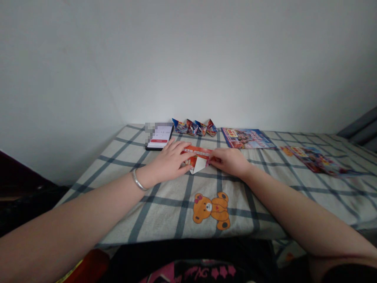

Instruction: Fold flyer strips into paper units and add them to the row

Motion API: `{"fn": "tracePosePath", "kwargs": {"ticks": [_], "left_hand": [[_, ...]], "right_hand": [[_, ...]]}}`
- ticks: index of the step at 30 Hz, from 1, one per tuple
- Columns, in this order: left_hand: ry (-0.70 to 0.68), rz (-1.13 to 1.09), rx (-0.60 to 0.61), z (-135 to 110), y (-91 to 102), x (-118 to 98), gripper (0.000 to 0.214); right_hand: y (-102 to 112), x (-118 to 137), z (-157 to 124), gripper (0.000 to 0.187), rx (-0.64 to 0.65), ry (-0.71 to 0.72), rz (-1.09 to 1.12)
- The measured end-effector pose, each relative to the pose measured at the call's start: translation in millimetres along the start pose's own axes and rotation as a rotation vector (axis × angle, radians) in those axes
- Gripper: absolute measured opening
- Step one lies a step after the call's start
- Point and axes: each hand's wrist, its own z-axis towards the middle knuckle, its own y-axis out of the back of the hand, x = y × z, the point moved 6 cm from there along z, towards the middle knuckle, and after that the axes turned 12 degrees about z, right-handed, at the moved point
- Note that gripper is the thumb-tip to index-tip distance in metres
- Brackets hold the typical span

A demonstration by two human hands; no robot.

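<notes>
A piece of printed red paper (200, 151) lies on the checked cloth between my hands, with one corner folded over to show its white back. My left hand (172, 159) rests on its left part, fingers spread and lying flat, a silver bangle on the wrist. At the right end of the fold, my right hand (230, 162) is closed, thumb and fingertips pinching the paper's edge. Behind the left hand is a phone (160, 135) with a lit screen. Several folded paper shapes (194, 127) stand in a row beyond the red paper.
A colourful printed leaflet (247, 138) lies at the back right, and another leaflet (321, 160) is farther right. The checked tablecloth (165, 212) carries a printed bear near the front edge. A pale wall (188, 59) borders the table's far side.
</notes>
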Motion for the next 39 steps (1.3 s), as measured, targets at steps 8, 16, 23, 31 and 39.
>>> {"fn": "tracePosePath", "kwargs": {"ticks": [8, 16, 23, 31, 39], "left_hand": [[0.014, -0.031, -0.008, -1, -0.2, 2, 0.049], [0.045, -0.178, 0.067, 2, -10.0, 6, 0.080], [0.053, -0.257, 0.036, 4, -9.8, 8, 0.075], [0.075, -0.431, -0.076, 5, 0.4, 8, 0.039], [0.173, -0.481, -0.020, 6, -4.3, 11, 0.033]], "right_hand": [[2, 6, -2, 0.024, 0.083, 0.122, -0.005], [3, 15, -1, 0.033, 0.078, 0.220, -0.164], [1, 17, 2, 0.026, 0.018, 0.160, -0.203], [4, 14, 1, 0.023, -0.059, 0.117, -0.195], [8, 4, 0, 0.018, -0.214, 0.045, -0.134]]}}
